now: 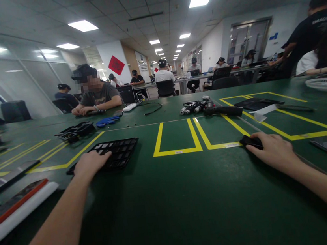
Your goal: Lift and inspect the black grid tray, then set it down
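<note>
My left hand is at the left side of a black compartment tray. Its thumb lies over the tray's edge, while the other fingers are mostly hidden. The tray is divided into several small cells and appears slightly tilted. Over to the right, my right hand is closed around a small black object, rounded like a computer mouse. That object is at the lower corner of a yellow-taped outline on the green table.
Cylindrical metal parts with black cables lie mid-table, beside a black tube. A black tray-like part and blue gloves sit back left. A red-edged item lies near left. A person sits across the table.
</note>
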### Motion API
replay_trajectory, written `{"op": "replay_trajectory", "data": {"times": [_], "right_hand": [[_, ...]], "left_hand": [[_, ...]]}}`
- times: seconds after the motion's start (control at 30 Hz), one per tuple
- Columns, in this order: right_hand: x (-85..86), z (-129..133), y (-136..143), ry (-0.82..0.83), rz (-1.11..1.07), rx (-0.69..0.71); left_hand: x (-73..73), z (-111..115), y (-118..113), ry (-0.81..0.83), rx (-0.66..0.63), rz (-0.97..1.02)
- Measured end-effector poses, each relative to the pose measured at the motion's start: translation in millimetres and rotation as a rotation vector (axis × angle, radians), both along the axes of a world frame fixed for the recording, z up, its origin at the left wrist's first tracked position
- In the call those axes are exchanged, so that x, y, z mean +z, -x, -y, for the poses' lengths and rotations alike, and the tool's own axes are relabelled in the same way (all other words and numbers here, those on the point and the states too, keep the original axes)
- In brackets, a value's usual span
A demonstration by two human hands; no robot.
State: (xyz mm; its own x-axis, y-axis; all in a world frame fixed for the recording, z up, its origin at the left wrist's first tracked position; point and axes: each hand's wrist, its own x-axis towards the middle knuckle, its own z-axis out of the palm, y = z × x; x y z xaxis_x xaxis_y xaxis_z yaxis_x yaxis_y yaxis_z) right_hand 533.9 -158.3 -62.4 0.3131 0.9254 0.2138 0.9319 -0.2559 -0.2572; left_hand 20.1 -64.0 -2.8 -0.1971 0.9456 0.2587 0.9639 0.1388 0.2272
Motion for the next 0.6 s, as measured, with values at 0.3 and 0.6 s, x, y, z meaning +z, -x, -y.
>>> {"op": "replay_trajectory", "data": {"times": [0.3,0.6], "right_hand": [[3.4,-1,5,-0.026,-0.169,0.043],[14.6,31,77,-0.013,-0.779,0.520]], "left_hand": [[1.8,1,-21,0.245,0.076,-0.208],[-8.3,42,-156,-0.094,-0.514,0.244]]}}
